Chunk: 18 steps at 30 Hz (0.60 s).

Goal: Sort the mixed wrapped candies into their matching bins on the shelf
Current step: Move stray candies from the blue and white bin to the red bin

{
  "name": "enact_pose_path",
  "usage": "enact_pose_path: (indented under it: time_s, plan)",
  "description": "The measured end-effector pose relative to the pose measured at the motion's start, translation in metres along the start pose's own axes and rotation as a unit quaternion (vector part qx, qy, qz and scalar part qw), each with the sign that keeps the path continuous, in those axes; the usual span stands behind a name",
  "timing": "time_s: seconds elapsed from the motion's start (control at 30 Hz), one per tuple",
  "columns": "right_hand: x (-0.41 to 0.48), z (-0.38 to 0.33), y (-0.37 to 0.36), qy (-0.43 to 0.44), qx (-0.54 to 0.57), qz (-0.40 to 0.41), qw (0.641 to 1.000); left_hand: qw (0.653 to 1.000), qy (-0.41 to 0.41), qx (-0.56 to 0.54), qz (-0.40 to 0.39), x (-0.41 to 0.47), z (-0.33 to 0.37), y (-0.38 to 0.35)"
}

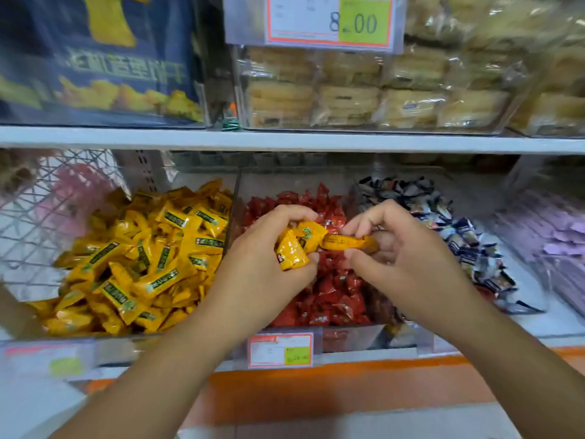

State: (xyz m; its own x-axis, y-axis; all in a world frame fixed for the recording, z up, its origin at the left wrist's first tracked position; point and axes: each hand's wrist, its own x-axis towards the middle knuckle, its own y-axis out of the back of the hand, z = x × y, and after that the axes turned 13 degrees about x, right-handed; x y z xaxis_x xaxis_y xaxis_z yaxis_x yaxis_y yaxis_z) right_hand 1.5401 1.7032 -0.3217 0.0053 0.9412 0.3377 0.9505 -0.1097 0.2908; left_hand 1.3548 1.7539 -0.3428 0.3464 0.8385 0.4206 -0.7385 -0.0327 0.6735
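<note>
Both hands hover over the middle clear bin [348, 339], which is full of red wrapped candies [332, 299]. My left hand [269, 248] grips a few yellow wrapped candies [292, 250]. My right hand [402, 245] pinches one more yellow candy [346, 242] by its end, held sideways and touching those in the left hand. The bin to the left [133, 342] is piled with matching yellow candies [142, 261]. A bin to the right holds dark blue and white candies [456, 229].
A wire basket [47, 210] stands at far left. Purple wrapped sweets [554, 236] lie at far right. Price tags [281, 350] hang on the shelf's front edge. The upper shelf [285, 141] carries clear boxes of pastries [364, 90] and a blue snack box [95, 58].
</note>
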Motion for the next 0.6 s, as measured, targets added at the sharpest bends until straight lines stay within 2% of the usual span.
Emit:
enact_pose_path:
  time_s: [0.17, 0.3, 0.4, 0.47, 0.53, 0.6]
  plan:
    - [0.02, -0.003, -0.053, -0.01, 0.075, -0.04, 0.996, 0.993, 0.075, 0.054, 0.073, -0.007, -0.036, 0.055]
    - [0.043, -0.005, -0.106, 0.042, 0.06, -0.022, 0.997, 0.968, 0.129, 0.192, 0.093, -0.008, -0.085, 0.089]
    - [0.064, -0.002, -0.142, 0.104, -0.071, -0.028, 0.992, 0.955, 0.164, 0.243, 0.052, -0.011, -0.118, 0.104]
    - [0.081, -0.003, -0.159, 0.099, -0.182, -0.075, 0.975, 0.946, 0.171, 0.274, 0.008, -0.013, -0.137, 0.109]
    - [0.098, -0.007, -0.171, 0.065, -0.321, -0.171, 0.929, 0.92, 0.184, 0.342, -0.045, -0.016, -0.152, 0.111]
    - [0.111, -0.01, -0.182, 0.025, -0.397, -0.257, 0.881, 0.902, 0.2, 0.372, -0.087, -0.02, -0.16, 0.113]
